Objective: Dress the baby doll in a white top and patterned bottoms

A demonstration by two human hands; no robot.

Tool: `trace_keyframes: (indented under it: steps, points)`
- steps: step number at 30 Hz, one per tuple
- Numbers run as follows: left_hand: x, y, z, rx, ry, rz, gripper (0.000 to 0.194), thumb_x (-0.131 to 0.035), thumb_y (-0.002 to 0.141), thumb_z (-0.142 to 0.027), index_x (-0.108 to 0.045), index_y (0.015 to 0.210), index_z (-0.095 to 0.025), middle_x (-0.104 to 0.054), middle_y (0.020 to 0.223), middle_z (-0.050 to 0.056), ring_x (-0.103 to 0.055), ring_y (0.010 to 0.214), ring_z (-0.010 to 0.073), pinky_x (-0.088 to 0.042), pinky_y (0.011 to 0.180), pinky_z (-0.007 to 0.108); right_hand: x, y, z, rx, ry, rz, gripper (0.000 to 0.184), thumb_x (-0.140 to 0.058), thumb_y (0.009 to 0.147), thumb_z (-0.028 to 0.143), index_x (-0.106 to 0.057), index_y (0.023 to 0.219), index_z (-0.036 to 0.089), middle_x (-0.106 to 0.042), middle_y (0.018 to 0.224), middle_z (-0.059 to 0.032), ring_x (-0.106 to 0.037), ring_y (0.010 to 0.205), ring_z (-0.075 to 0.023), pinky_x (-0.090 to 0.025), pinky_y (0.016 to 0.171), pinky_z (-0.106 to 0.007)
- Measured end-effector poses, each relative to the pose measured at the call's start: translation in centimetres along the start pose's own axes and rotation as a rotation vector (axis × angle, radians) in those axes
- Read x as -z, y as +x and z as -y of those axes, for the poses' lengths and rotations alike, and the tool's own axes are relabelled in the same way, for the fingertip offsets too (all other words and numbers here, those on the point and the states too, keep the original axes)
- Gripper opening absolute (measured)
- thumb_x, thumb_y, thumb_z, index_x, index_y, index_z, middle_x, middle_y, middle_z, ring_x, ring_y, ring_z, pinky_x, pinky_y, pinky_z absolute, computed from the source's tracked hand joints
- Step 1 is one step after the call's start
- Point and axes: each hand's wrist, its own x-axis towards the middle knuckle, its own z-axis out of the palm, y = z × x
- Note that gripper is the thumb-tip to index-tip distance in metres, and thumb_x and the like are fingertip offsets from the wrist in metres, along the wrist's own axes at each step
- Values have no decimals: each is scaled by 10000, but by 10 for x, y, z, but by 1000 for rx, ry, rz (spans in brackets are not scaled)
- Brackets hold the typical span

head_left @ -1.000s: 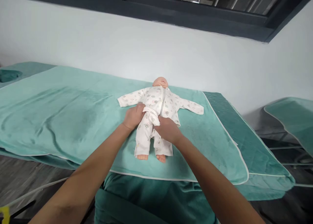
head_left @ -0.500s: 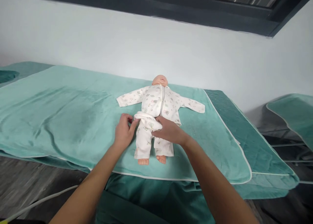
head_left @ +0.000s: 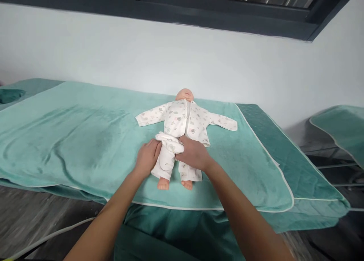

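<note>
No legible txt, nos. or signs — prints on clothes too sm. to ID.

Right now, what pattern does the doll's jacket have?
The jacket: small scattered prints on white, head view.

Doll (head_left: 185, 94) lay face-up, head at bed's (head_left: 274, 149) far edge, feet toward near edge. White printed jacket (head_left: 175, 120) had sleeves spread; matching trousers (head_left: 167, 158) were bunched at top.
</note>
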Motion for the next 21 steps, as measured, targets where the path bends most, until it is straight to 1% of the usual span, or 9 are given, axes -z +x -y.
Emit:
trace_keyframes:
  steps: [2, 5, 9, 11, 13, 15, 17, 19, 21]
  points:
    - [-3, 6, 0, 53, -1, -70, 311, -340, 995, -406, -481, 783, -228, -567, 818, 49, -515, 753, 217, -350, 697, 342, -3, -3, 0, -9, 7, -47, 228, -641, 782, 299, -570, 987, 231, -698, 942, -6, -629, 817, -204, -326, 622, -278]
    - [0, 11, 0, 168, -216, -159, 318, -394, 976, -436, -499, 766, -222, -557, 758, 19, -512, 717, 188, -382, 677, 316, -5, -11, -2, 8, 61, -123, 227, -609, 815, 273, -593, 1040, 242, -703, 1007, -8, -631, 876, -207, -371, 682, -285]
    - [17, 31, -13, 266, -592, -278, 270, -543, 903, -465, -590, 853, -204, -616, 821, 10, -563, 798, 163, -461, 772, 291, -1, -21, -6, 140, 398, -223, 250, -613, 869, 317, -594, 1109, 247, -676, 1126, -17, -622, 1015, -191, -450, 846, -303]
    - [27, 48, -27, 246, -739, -248, 257, -592, 870, -450, -615, 875, -194, -640, 884, 24, -586, 847, 163, -478, 795, 289, 3, -20, -9, 189, 627, -281, 227, -603, 902, 363, -584, 1091, 239, -666, 1136, -31, -619, 1036, -179, -470, 888, -306]
    - [34, 66, -43, 226, -817, -115, 255, -620, 843, -439, -631, 910, -193, -647, 908, 30, -596, 831, 163, -485, 752, 286, 7, -15, -12, 196, 751, -352, 203, -559, 934, 385, -571, 1070, 235, -664, 1136, -44, -620, 1023, -171, -483, 885, -305]
    - [37, 79, -58, 186, -685, 64, 249, -684, 784, -402, -643, 920, -197, -636, 876, 24, -584, 769, 161, -463, 685, 279, 10, -7, -16, 143, 695, -426, 180, -542, 935, 364, -560, 1056, 233, -662, 1122, -46, -620, 987, -167, -485, 860, -303]
    - [36, 87, -68, 100, -373, 198, 298, -772, 686, -332, -645, 924, -208, -632, 904, 26, -580, 752, 171, -430, 647, 282, 12, 3, -21, 23, 481, -475, 158, -572, 903, 326, -547, 1021, 223, -648, 1085, -47, -615, 909, -167, -471, 811, -303]
    - [32, 88, -75, 4, -49, 256, 377, -807, 640, -297, -631, 964, -222, -633, 1019, 48, -604, 791, 202, -414, 630, 295, 12, 12, -24, -97, 218, -474, 194, -632, 865, 328, -530, 981, 211, -622, 1075, -56, -597, 843, -171, -440, 746, -298]
    - [27, 85, -80, -61, 180, 262, 378, -770, 698, -329, -603, 1022, -227, -619, 1109, 78, -630, 842, 245, -406, 614, 312, 11, 19, -23, -168, -2, -428, 248, -670, 857, 370, -520, 963, 203, -605, 1085, -80, -589, 834, -191, -399, 691, -291]
